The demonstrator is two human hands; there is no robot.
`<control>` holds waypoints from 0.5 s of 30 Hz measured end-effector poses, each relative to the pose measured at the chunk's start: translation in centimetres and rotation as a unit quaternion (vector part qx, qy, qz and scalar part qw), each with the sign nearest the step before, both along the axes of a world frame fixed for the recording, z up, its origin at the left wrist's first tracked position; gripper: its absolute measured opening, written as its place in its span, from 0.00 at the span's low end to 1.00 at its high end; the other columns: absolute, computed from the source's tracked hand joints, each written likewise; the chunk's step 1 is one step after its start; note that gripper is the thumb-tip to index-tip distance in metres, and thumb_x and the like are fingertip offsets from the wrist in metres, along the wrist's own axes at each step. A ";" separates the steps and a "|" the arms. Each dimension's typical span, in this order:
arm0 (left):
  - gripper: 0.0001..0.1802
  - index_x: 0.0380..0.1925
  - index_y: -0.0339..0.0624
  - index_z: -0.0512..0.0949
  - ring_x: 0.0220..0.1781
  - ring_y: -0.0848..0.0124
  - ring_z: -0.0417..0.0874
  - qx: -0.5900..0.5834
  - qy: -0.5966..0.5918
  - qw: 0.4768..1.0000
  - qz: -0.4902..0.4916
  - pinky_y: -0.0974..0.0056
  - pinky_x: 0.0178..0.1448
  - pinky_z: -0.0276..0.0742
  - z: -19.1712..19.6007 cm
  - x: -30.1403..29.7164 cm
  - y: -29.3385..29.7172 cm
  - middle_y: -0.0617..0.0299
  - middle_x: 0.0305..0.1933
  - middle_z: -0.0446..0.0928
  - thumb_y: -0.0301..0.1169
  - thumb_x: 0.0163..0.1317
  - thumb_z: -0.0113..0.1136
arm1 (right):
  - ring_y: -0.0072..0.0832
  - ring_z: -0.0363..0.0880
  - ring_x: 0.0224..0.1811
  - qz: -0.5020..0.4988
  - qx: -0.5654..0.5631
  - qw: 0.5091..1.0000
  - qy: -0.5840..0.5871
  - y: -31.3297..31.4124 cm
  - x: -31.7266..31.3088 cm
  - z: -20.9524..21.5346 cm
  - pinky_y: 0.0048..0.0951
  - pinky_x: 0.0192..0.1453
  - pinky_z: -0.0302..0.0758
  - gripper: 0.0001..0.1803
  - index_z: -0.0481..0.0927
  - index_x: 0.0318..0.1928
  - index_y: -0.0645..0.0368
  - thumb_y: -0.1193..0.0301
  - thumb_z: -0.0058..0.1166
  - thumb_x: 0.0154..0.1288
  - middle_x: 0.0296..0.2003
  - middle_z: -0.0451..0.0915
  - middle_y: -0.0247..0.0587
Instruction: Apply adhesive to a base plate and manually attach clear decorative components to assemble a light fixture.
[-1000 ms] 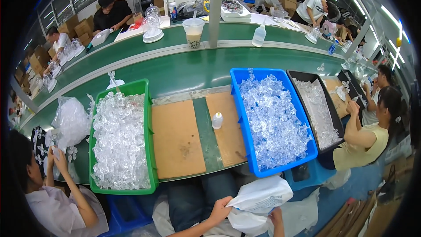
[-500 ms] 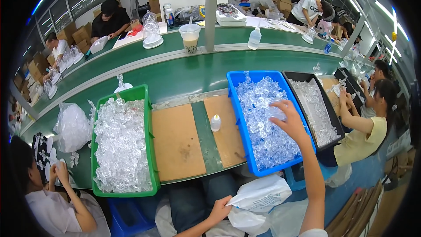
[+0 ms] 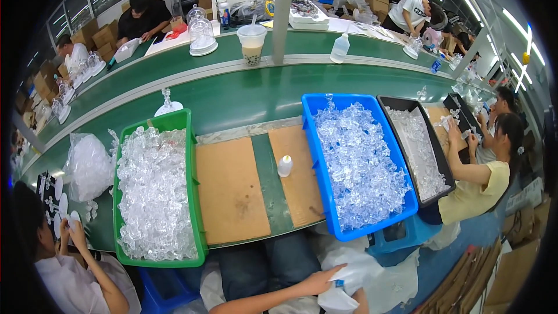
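Low in front of me, over my lap, my left hand [image 3: 321, 281] grips a crumpled white plastic bag [image 3: 363, 270], fingers closed on its edge. Just a short piece of my right forearm shows at the lower edge beside the bag; the bag covers that hand, so its fingers are hidden. Beyond the bag is a blue crate [image 3: 308, 134], heaped with small clear, bluish plastic pieces [image 3: 363, 168]. To the left stands a green crate [image 3: 195, 197] full of similar clear pieces [image 3: 154, 192]. Between the crates, a small white dropper bottle [image 3: 285, 166] stands upright on brown cardboard [image 3: 232, 192].
A black tray [image 3: 444, 183] of clear parts adjoins the blue crate. A clear bag [image 3: 88, 163] lies left of the green crate. On the far ledge stand a drink cup [image 3: 251, 43] and a squeeze bottle [image 3: 340, 47]. Co-workers sit close on both sides.
My right hand has left the blue crate and come down to the white bag near my lap. My left hand has shifted right with the bag.
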State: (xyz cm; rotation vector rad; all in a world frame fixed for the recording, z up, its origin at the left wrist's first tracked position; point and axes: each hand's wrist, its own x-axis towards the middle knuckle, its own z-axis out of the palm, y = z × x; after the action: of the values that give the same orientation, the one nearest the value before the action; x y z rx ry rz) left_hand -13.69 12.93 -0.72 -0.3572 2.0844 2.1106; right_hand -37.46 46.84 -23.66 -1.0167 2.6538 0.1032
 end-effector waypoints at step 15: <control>0.24 0.63 0.45 0.63 0.60 0.62 0.71 0.022 0.202 0.979 -0.015 0.64 0.60 0.68 0.9 -1.0 -1.1 0.53 0.63 0.66 0.33 0.67 0.45 | 0.37 0.69 0.55 0.266 0.135 0.954 -0.013 -8.6 -10.8 7.0 0.40 0.56 0.67 0.23 0.68 0.59 0.57 0.66 0.45 0.64 0.53 0.73 0.50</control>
State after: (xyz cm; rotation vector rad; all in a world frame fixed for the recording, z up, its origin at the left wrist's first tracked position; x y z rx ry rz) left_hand -14.65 11.83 0.16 0.1218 2.2193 2.3660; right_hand -48.22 38.20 -16.69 -1.5817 2.1897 0.5435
